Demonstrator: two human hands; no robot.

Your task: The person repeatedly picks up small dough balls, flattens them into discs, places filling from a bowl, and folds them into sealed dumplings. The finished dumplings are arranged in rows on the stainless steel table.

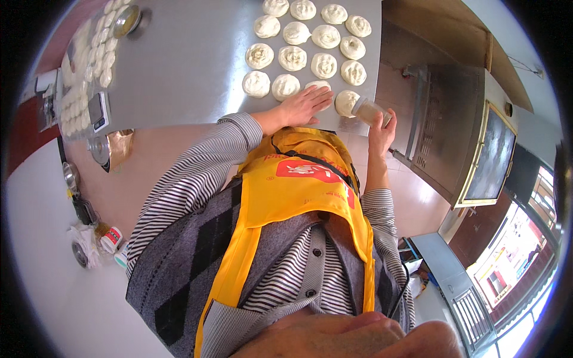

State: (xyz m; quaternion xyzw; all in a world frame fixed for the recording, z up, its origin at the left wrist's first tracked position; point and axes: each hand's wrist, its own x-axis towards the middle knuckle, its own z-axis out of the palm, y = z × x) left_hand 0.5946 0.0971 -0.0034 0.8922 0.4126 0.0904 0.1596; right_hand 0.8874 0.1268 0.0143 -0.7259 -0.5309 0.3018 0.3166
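Observation:
My left hand (306, 105) lies palm down with its fingers over a round coiled dough piece (318, 84) in the front row on the metal table (179, 67). The palm side is hidden, so I cannot tell how hard it presses. In my right hand (382, 132), at the table's right front corner, is a small clear container (369, 111), tilted so that one end is at the corner dough round (347, 103). Its contents are unclear. Several more coiled dough rounds (292, 58) stand in rows beyond both hands.
Far left on the table are a metal bowl (127, 21), a digital scale (98, 112) and many small dough pieces (107, 58) under what looks like plastic film. A large metal cabinet (452, 129) with a glazed door stands right of the table.

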